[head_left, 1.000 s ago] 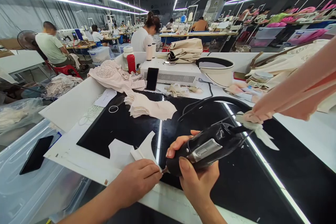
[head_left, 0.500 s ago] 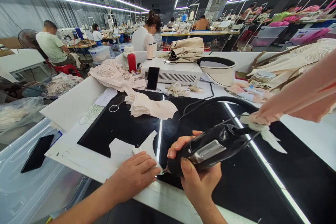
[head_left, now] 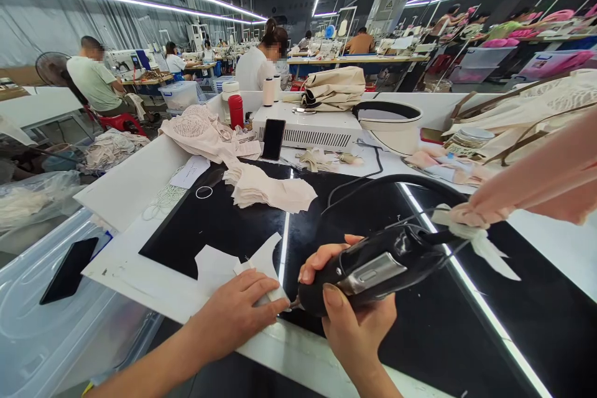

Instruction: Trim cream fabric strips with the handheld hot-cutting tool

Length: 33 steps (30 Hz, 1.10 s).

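My left hand (head_left: 245, 310) lies on a curved white piece (head_left: 265, 256) at the front edge of the black board. Its fingers rest over the piece, with the thumb stretched apart toward the piece's right end. My right hand (head_left: 352, 317) is wrapped round a black corded hand tool (head_left: 368, 273) with a grey switch panel, thumb on the near side and fingertips on the far side. The narrow metal tip (head_left: 295, 303) points left, close to my left thumb and the white piece. Whether it touches the piece cannot be made out. A flat white angular piece (head_left: 215, 265) lies just left.
Stacked beige fabric pieces (head_left: 273, 188) lie farther back on the black board (head_left: 349, 199). Pink cloth (head_left: 536, 177) is tied round the tool's cord at right. A vented white box (head_left: 308, 127), a red bottle (head_left: 236, 111) and a phone (head_left: 273, 139) stand behind. People work beyond.
My left thumb has spread away from the fingers and slid right along the white piece. The right hand keeps its grip on the tool. The whole view has shifted slightly.
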### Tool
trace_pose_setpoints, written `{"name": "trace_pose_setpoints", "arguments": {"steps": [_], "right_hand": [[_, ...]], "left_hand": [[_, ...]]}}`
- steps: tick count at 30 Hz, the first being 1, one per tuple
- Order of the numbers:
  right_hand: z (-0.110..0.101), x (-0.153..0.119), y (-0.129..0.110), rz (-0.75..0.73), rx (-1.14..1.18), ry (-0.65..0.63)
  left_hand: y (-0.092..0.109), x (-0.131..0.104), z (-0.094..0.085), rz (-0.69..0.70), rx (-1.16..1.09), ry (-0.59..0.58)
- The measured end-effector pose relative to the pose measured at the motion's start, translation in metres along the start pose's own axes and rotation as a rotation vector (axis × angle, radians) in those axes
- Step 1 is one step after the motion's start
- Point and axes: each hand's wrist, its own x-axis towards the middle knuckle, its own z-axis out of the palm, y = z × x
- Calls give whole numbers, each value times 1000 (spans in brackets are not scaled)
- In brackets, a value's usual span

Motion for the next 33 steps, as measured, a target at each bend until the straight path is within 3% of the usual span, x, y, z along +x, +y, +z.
{"name": "trace_pose_setpoints", "arguments": {"steps": [8,33], "right_hand": [[-1,7,2,24,32,40],[6,15,15,-4,-31,47]], "left_hand": [[1,-3,3,1,-3,47],[0,-5,4,-61,-38,-46]]}}
